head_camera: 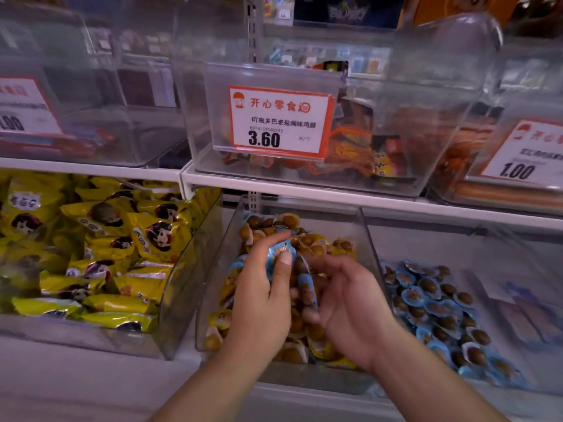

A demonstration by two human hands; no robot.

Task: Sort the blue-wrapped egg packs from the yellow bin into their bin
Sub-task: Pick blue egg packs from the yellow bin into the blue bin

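The middle clear bin [364, 239] on the lower shelf holds several yellow-wrapped egg packs [316, 249] mixed with blue-wrapped ones. My left hand [262, 296] is over this bin and pinches a blue-wrapped egg pack [280, 249] between thumb and fingers. My right hand [347, 306] is beside it, with its fingers curled round other blue-wrapped packs [307, 287]. The clear bin to the right [518, 269] holds several blue-wrapped egg packs [432, 306].
A bin of yellow snack bags [100, 254] stands at the left. The white shelf edge [335, 184] above carries clear bins with orange snacks and a 3.60 price tag [278, 121]. Flat purple packets [524, 318] lie at the far right.
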